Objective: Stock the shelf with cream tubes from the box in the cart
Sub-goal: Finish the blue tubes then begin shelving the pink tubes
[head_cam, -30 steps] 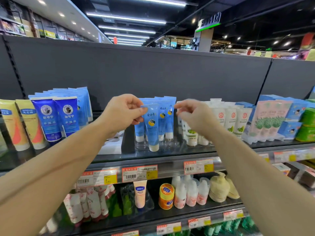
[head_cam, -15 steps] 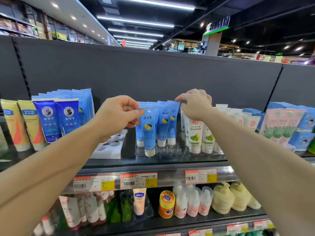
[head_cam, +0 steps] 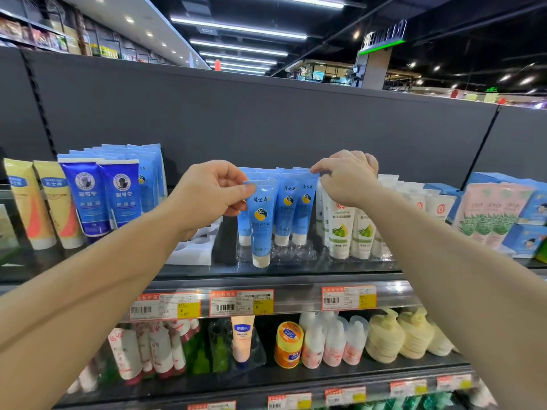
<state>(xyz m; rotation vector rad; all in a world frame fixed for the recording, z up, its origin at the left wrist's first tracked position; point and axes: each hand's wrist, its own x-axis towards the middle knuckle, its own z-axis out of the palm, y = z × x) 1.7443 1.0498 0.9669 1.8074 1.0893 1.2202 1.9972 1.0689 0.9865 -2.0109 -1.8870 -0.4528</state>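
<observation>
My left hand [head_cam: 211, 195] pinches the flat top of a light blue cream tube [head_cam: 261, 223]. The tube hangs cap down in front of a row of matching blue tubes [head_cam: 296, 208]. Its white cap is just above the front of the clear plastic tray [head_cam: 299, 254] on the top glass shelf [head_cam: 296, 275]. My right hand [head_cam: 347, 177] is over the right end of that row, its curled fingertips pinching the top edge of the rightmost blue tube [head_cam: 305, 202]. The cart and the box are out of view.
Dark blue tubes [head_cam: 99, 196] and yellow tubes [head_cam: 29, 202] stand at the left, with a white moulded tray [head_cam: 195, 248] beside them. White tubes with a green fruit print [head_cam: 340, 229] and pink aloe tubes [head_cam: 488, 211] stand at the right. Bottles and jars fill the lower shelf [head_cam: 325, 374].
My right hand has moved left and up from the white tubes to the tops of the blue tubes. My left hand keeps the blue tube in about the same place.
</observation>
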